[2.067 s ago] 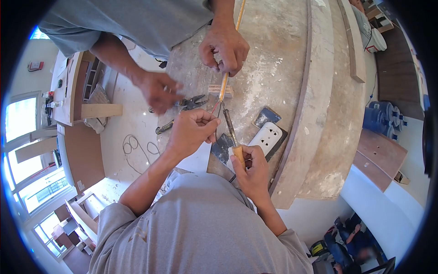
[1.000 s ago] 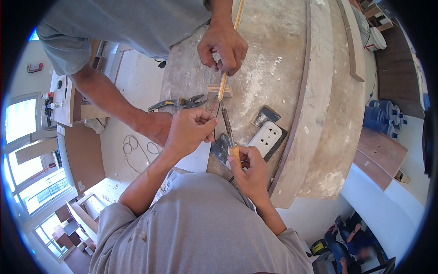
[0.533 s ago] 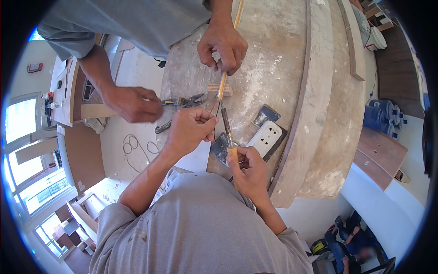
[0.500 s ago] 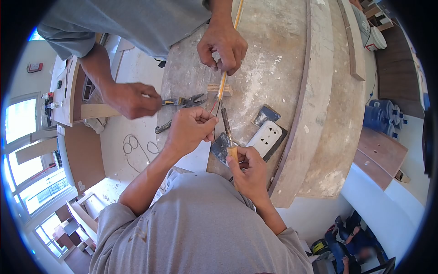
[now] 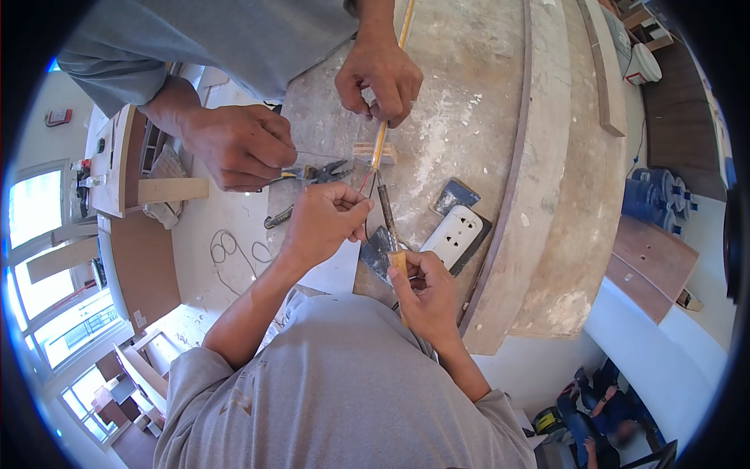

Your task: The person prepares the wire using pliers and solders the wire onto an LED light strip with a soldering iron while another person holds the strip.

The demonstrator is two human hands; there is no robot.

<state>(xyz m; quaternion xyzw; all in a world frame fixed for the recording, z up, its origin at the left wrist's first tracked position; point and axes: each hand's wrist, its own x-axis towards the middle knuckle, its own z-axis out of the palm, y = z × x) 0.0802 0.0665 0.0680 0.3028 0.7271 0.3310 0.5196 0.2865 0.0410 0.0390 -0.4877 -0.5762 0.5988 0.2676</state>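
At the lower end of the yellow strip (image 5: 380,144), over the workbench (image 5: 445,102), left hand (image 5: 330,221) pinches thin wires (image 5: 366,182), fingers closed. Right hand (image 5: 428,289) wraps the wooden handle of the soldering iron (image 5: 387,215), tip up among the wires; actual contact can't be told. A co-worker's hand (image 5: 380,80) pins the strip above the wooden block (image 5: 376,153). Doing it well, as judged: wires dead still, iron tip flat against the joint, heat before feeding, fingertips clear of the hot shaft.

Versus half a second ago: the co-worker's other hand (image 5: 238,146) has come in and up, now beside the pliers (image 5: 316,171), a thin strand (image 5: 320,154) reaching from its fingers toward the wires. Person's own two hands: basically unchanged.
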